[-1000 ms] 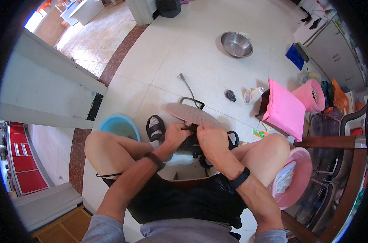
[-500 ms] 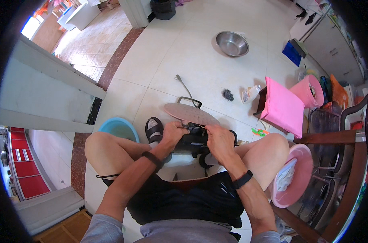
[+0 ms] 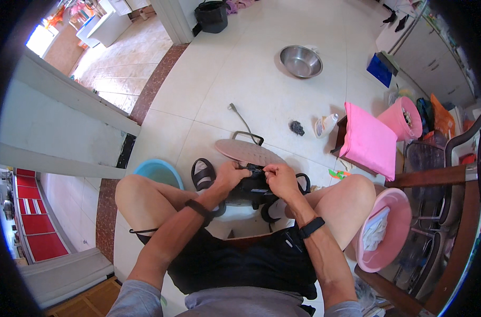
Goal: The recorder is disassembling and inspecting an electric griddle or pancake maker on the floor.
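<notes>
Between my knees stands a round electric griddle with a dimpled, pinkish-grey plate, a dark looped handle and a black lower body. My left hand is closed at the black fitting along the plate's near edge, its thumb and fingers pressed against it. Close beside it, my right hand pinches at the same black fitting with bent fingers. What the fingertips grip is too small to tell exactly. A grey power cord runs from the griddle's far side onto the floor.
A blue basin sits by my left knee, a pink basin with white cloth by my right. Beyond lie a dark scouring pad, a white bottle, a pink-covered stool and a steel bowl.
My right hand has shifted left and slightly down, nearer to my left hand, with its fingertips pinched together at the black fitting. The whole view has tilted slightly.
</notes>
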`<act>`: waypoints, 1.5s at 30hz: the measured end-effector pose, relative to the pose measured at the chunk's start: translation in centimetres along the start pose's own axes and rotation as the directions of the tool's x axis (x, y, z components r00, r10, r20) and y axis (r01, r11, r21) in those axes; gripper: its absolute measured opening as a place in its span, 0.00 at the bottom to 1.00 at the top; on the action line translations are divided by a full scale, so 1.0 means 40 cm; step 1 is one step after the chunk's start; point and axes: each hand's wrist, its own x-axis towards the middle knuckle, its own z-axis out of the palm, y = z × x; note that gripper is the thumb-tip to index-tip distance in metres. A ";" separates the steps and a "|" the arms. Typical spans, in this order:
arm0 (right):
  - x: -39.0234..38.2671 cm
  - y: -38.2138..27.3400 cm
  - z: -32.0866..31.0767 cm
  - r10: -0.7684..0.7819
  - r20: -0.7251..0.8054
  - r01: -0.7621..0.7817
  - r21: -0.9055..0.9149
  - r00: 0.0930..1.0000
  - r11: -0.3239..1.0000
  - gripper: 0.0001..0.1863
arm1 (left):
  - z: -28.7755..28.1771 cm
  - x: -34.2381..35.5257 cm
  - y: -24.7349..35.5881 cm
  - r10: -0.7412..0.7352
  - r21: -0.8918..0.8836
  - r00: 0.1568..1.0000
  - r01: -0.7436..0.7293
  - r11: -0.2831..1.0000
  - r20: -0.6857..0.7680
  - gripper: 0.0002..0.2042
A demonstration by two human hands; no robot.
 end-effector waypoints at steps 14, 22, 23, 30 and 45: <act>-0.016 -0.042 0.003 0.179 0.098 -0.203 0.377 0.979 0.904 0.07 | 0.026 0.012 -0.003 0.262 0.209 0.963 -0.246 0.946 -0.053 0.20; 0.003 -0.057 0.019 0.099 -0.013 -0.086 0.382 0.995 0.920 0.09 | -0.010 0.059 -0.007 0.284 0.085 0.958 -0.280 0.956 -0.030 0.21; 0.001 -0.057 0.014 0.095 -0.014 -0.082 0.383 0.995 0.920 0.09 | -0.010 0.062 -0.003 0.273 0.054 0.962 -0.271 0.961 -0.030 0.20; -0.030 -0.085 -0.032 0.030 -0.136 -0.006 0.172 0.990 0.985 0.10 | -0.032 0.078 0.033 0.336 0.184 0.942 -0.331 0.926 0.004 0.16; -0.062 -0.082 -0.039 -0.041 -0.198 0.059 0.085 0.979 0.995 0.11 | -0.042 0.136 -0.011 0.335 -0.068 0.942 -0.332 0.941 0.030 0.14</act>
